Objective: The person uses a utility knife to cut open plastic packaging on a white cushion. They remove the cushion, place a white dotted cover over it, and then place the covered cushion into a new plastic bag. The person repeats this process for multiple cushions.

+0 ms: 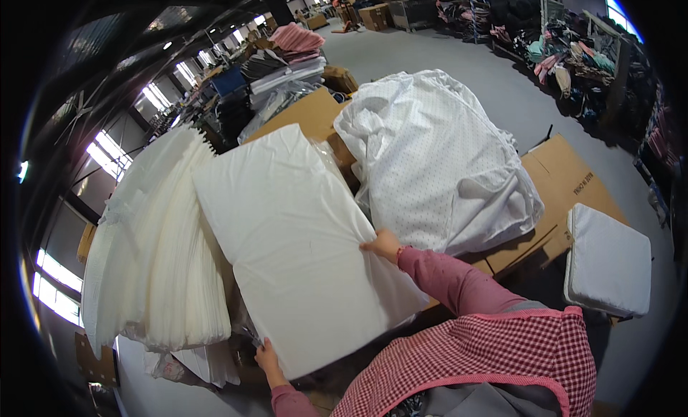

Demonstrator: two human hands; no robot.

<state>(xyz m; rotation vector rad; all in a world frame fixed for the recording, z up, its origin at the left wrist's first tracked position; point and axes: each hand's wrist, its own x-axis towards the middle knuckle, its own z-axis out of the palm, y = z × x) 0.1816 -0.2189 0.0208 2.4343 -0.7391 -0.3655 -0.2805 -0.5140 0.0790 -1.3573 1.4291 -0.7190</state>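
Observation:
A large flat white cloth-covered pad [294, 238] lies tilted in front of me, its cover faintly wrinkled. My left hand [268, 362] grips its near left edge, fingers closed, with the fingertips partly hidden. On the pad's right edge, about halfway along, my right hand [385, 246] pinches the cover between thumb and fingers. Close by the right hand sits a bulky pile of white dotted fabric [444, 159]. Left of the pad stands a thick stack of cream-white padding sheets [161, 252], its edges fanned out.
Cardboard [566, 180] lies under and beside the dotted pile. A smaller white cushion [609, 263] rests at the right. Folded fabric stacks [287, 69] rise behind the pad. Heaps of coloured garments [573, 62] line the far right, across a grey floor [430, 44].

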